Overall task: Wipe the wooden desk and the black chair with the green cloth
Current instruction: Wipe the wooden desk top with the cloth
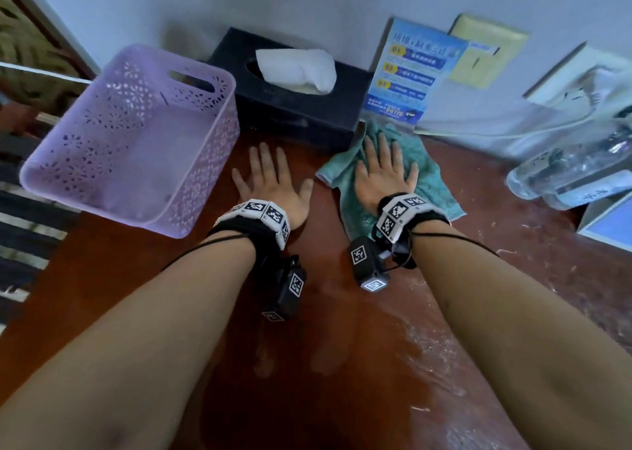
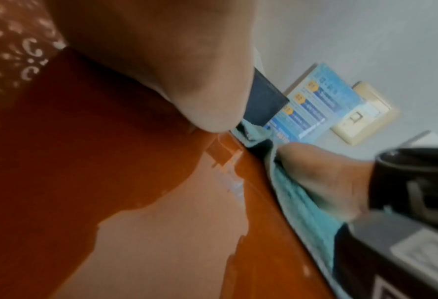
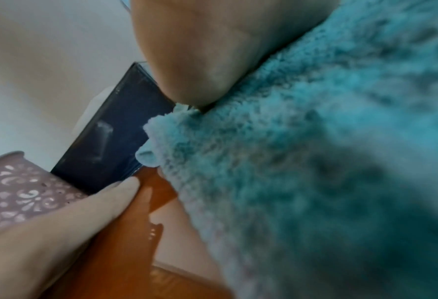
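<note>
Presently: right hand [image 1: 383, 172], fingers spread flat, presses green cloth [image 1: 424, 162] on wooden desk [image 1: 359, 340], black tissue box [image 1: 290, 107] just beyond fingertips. Left hand [image 1: 273, 183] flat, splayed, empty. Desk wiping appears underway (white streaks remain); black chair unseen.

I am counting two hands lying flat: my left hand [image 1: 273, 183] on the bare surface [image 1: 342, 330] and my right hand [image 1: 384, 172] on the one green cloth [image 1: 431, 179]. One purple basket [image 1: 68, 176] is sitting at my left, one black tissue box [image 1: 301, 114] is standing against the wall with one white tissue [image 1: 297, 70] sticking out, and one blue leaflet [image 1: 410, 70] is leaning beside it. I am seeing one clear plastic bottle [image 1: 574, 166] lying at the right.
</note>
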The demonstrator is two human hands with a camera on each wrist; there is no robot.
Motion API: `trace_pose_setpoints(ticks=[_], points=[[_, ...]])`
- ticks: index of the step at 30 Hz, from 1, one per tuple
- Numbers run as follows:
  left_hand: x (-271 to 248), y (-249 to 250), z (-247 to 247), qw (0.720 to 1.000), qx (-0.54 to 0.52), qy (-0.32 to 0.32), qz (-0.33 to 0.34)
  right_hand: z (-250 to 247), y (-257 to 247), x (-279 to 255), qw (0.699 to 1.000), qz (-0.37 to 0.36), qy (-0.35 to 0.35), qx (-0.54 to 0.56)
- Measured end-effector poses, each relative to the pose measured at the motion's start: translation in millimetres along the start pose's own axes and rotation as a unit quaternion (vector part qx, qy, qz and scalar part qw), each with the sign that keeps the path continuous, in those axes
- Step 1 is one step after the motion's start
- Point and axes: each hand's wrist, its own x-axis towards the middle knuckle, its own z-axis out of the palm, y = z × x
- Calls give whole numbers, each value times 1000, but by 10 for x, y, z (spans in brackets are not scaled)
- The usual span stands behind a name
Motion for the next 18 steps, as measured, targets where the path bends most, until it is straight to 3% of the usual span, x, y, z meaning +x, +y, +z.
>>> trace_pose_setpoints(ticks=[8, 10, 13, 15, 18], points=[[15, 90, -1, 999, 28, 7, -16, -70, 110, 27, 998, -53, -11, -15], [23, 151, -20, 999, 26, 10, -28, -94, 309, -71, 1000, -9, 5, 19], [55, 240, -46, 999, 22, 1, -48, -135, 691, -267, 991, 118, 48, 40], [63, 265, -45, 999, 22, 5, -46, -181, 800, -330, 984, 167, 39, 40], [68, 256, -38, 999, 25, 9, -40, -164, 556, -251, 990, 139, 5, 26]])
